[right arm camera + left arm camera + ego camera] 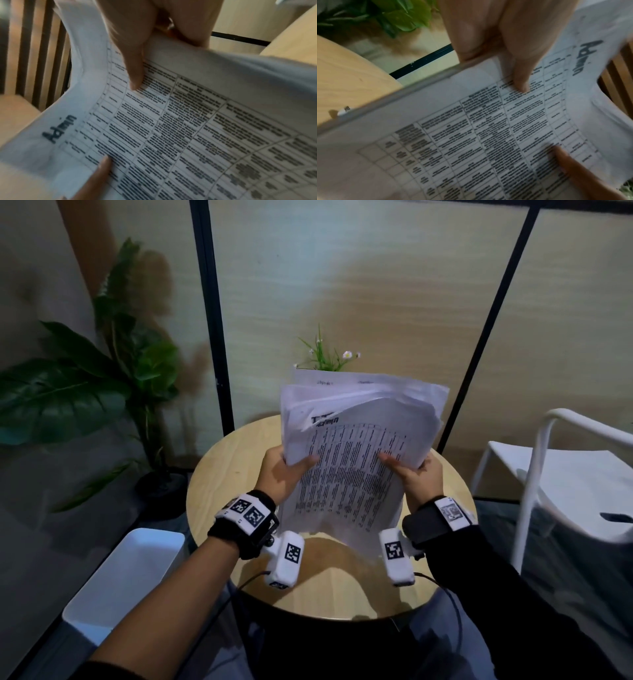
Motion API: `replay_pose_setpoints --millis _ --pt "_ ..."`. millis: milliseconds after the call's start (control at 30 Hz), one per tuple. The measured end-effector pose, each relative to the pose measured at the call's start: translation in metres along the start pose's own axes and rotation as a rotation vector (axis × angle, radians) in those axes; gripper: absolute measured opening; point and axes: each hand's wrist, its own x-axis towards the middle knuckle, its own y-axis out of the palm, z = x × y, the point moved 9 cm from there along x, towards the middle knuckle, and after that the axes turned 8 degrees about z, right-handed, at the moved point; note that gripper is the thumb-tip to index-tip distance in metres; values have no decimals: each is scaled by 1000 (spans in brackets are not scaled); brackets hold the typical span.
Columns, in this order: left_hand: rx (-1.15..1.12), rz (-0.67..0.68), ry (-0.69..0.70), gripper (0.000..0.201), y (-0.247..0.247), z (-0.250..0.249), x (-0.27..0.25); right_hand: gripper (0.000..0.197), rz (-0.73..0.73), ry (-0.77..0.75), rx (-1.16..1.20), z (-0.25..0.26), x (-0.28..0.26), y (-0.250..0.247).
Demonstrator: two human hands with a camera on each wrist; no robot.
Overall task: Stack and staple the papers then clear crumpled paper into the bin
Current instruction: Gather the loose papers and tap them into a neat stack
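Observation:
A stack of printed papers (349, 460) with a table of text and the word "Admin" on top is held upright above the round wooden table (219, 474). My left hand (291, 470) grips its left edge, thumb on the front sheet. My right hand (407, 470) grips the right edge the same way. The sheets fan unevenly at the top. In the left wrist view the papers (471, 135) fill the frame, my left hand's thumb (520, 75) pressing on them. In the right wrist view the papers (188, 128) bend under the thumb (135, 73). No stapler or crumpled paper shows.
A white bin (126, 577) stands on the floor at the lower left of the table. A white chair (561, 474) is on the right. A large potted plant (109, 378) stands at the left, and a small flowering plant (325, 357) shows behind the papers.

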Motion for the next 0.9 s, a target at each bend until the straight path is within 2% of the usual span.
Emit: replay_pose_setpoints --millis 67,100,200,267,367,467,533,600,667,733,767,833,900 --pt "27 -57 -15 33 -3 5 -1 30 60 25 -50 -4 -3 6" --pt "40 -92 3 28 -5 1 -4 29 80 26 -67 -4 -4 8" --pt "62 -179 52 25 -16 -5 -4 28 63 19 -50 5 -4 6" --pt "74 -185 42 30 -19 -9 -4 33 74 -9 -58 16 -2 6" --pt "11 -80 66 45 -16 -3 -8 35 93 -6 -114 15 -9 6" --pt "-17 10 14 58 -9 21 -19 35 127 96 -163 -13 -24 7" --pt "32 23 19 45 -3 22 -22 32 113 105 -177 -18 -29 10" --pt "39 -60 66 35 -5 5 -19 34 72 60 -151 -5 -26 14" --pt "8 -139 171 28 -12 -20 -14 37 58 -9 -93 14 -20 19" --pt "23 -130 241 21 -14 -35 -11 47 83 -60 -82 28 -17 22" --pt "37 -114 229 23 -15 -33 -10 52 93 -60 -97 28 -17 22" --pt "53 -113 107 31 -19 -11 -10 59 99 -17 -137 16 -21 21" --pt "63 -150 21 36 -21 11 -13 57 70 60 -154 -2 -25 18"
